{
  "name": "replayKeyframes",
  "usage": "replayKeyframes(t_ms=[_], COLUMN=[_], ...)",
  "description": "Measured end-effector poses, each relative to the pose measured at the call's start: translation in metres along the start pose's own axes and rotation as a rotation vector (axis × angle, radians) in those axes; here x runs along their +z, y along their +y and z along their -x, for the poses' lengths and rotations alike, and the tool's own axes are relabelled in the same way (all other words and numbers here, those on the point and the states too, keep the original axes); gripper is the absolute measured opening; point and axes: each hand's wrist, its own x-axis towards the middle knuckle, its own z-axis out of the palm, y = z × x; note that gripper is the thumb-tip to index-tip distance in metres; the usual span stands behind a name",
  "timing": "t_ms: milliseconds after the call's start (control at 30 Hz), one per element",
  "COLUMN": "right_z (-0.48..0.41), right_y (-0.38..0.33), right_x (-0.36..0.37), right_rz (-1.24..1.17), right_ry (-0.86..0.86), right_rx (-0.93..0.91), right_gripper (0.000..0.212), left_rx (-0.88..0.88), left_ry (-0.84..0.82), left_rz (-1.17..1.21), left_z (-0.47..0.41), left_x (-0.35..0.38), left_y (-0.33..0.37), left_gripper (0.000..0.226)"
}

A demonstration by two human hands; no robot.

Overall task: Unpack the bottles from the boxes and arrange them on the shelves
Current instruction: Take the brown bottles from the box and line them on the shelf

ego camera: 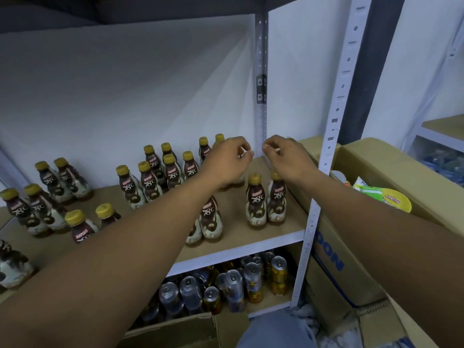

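Several brown Kopiko 78°C bottles with yellow caps stand in loose pairs on the wooden shelf. My left hand reaches to the back right of the shelf, fingers curled down over the top of a bottle whose lower part shows under the palm. My right hand hovers beside it near the rear upright post, fingers curled; whether it holds anything is hidden. Two bottles stand just in front of the right wrist.
An open cardboard box sits right of the front shelf post, with green and yellow packets inside. Several drink cans fill the lower shelf. A box flap lies at the bottom edge. Another shelving unit stands far right.
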Motion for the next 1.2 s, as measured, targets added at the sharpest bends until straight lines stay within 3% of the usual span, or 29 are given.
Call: replayKeyframes(t_ms=[200,333,667,1200], right_z=[-0.049,-0.082,-0.135,-0.148], right_y=[-0.015,-0.012,0.013,0.022], right_x=[0.005,0.019,0.063,0.090], right_rz=[0.021,0.073,0.110,0.167], right_ry=[-0.065,-0.150,-0.426,-0.447], right_rx=[0.039,0.063,0.053,0.027], right_gripper=[0.020,0.027,0.060,0.055], left_rx=[-0.120,-0.171,-0.209,-0.123], left_ry=[-0.012,-0.104,-0.343,-0.327], left_rz=[-0.020,-0.033,-0.164,-0.128], left_z=[-0.034,-0.051,-0.086,-0.093], left_x=[-0.037,-0.044,-0.007,0.014], left_y=[-0.036,-0.063,-0.119,-0.138], left_gripper=[0.017,0.021,0.072,0.046])
